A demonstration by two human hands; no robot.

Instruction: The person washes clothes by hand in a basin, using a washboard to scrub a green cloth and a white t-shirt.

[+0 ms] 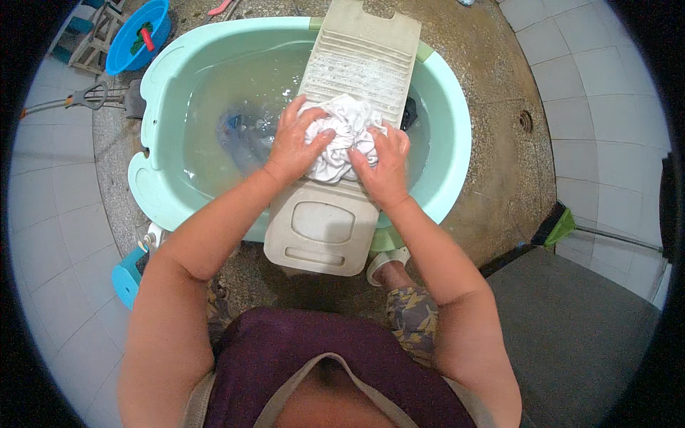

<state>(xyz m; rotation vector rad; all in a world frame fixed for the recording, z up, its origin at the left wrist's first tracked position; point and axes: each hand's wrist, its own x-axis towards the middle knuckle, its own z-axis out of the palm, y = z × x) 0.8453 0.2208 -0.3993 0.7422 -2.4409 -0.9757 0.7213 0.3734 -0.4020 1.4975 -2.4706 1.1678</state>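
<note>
A bunched white wet cloth [345,134] lies on a beige plastic washboard [369,37]. My left hand [299,142] grips its left side with spread fingers, and my right hand [386,163] presses on its right side, fingers curled into the folds. The washboard rests across a mint-green plastic tub [455,144], its near end jutting over the rim towards me. White suds or residue coat the ridges beyond the cloth. Cloudy water [246,80] fills the tub. A bluish item [235,125] sits under the water at the left, and a dark item [410,113] shows right of the board.
A blue basin [163,32] with a red-handled item stands at the far left. Left of the tub is a mop [88,99]; below that, a blue plastic item [127,278]. At the right are a drain [526,122], a green broom head [559,227] and a dark grey surface [572,331].
</note>
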